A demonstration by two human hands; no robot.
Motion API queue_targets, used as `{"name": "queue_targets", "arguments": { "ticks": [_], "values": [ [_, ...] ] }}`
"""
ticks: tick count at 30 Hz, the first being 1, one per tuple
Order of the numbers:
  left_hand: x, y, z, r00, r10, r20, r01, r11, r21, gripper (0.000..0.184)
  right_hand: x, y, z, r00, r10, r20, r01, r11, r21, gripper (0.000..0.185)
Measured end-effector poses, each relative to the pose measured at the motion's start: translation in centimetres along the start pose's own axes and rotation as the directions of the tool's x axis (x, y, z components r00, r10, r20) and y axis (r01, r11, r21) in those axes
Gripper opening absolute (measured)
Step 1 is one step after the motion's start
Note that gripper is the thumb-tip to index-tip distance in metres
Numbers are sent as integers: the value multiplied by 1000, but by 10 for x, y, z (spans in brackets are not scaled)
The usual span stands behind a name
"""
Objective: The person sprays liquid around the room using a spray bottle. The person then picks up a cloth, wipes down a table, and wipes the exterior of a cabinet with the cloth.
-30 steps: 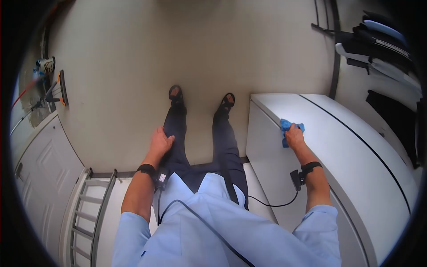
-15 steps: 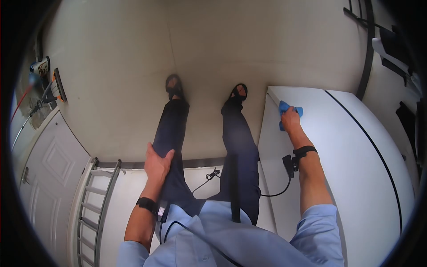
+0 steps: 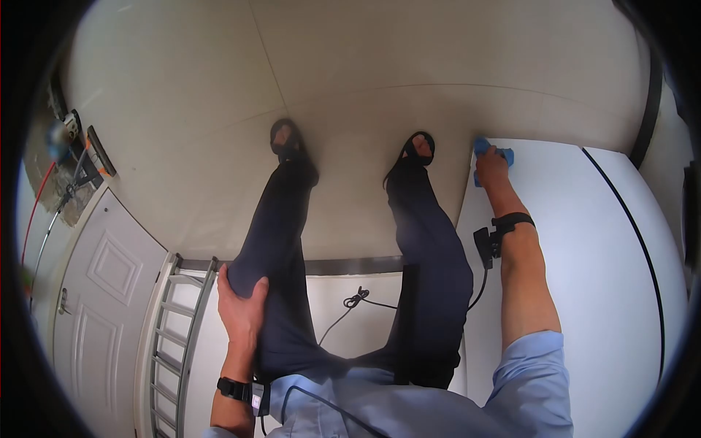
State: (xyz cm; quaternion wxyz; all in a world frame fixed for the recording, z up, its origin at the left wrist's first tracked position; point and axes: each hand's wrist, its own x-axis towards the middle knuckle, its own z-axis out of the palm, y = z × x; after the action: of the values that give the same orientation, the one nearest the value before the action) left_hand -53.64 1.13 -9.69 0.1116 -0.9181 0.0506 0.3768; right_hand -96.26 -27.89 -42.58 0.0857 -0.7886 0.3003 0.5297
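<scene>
At the far corner of a white cabinet (image 3: 577,241), my right hand (image 3: 493,169) is closed on a blue cloth (image 3: 482,148) and presses it against the top edge. Parts of the cloth stick out on both sides of the fingers. My left hand (image 3: 243,306) rests on my left thigh (image 3: 274,255), thumb and fingers spread apart, holding nothing. Both wrists wear black straps; a small black device (image 3: 483,244) is fixed at the right one.
A grey ladder (image 3: 175,336) leans beside a white panelled door (image 3: 109,292) at left. Tools with orange parts (image 3: 101,152) stand near the door top. A knotted black cable (image 3: 356,298) shows between my legs. My sandalled feet are on the beige floor (image 3: 350,66).
My right hand has moved the cloth along the cabinet edge to its far corner. My left hand has slid back along my thigh, its fingers spreading. The view has shifted too.
</scene>
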Motion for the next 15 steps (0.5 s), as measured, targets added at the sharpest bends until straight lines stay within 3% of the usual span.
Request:
{"name": "queue_targets", "arguments": {
  "ticks": [4, 7, 10, 13, 15],
  "values": [
    [3, 0, 5, 999, 28, -44, -29, 999, -20, 82, 31, 3, 12, 997, 31, 68, -40, 990, 135, 34],
    [5, 5, -1, 998, 32, -55, -32, 999, -1, 83, 38, 2, 18, 999, 27, 45, -36, 978, 208, 54],
    [6, 3, -1, 998, 30, -51, -31, 999, -25, 84, 23, 2, -3, 995, 29, 94, -33, 999, 38, 67],
    [1, -7, -1, 1000, -1, -20, 0, 999, -49, 84, -8, 1, -44, 955, 99, 280, -135, 984, 113, 75],
    [1, -8, -1, 999, -38, 29, 41, 996, -79, 86, -29, 3, -61, 940, 136, 312, -178, 978, 110, 77]
  ]
}}
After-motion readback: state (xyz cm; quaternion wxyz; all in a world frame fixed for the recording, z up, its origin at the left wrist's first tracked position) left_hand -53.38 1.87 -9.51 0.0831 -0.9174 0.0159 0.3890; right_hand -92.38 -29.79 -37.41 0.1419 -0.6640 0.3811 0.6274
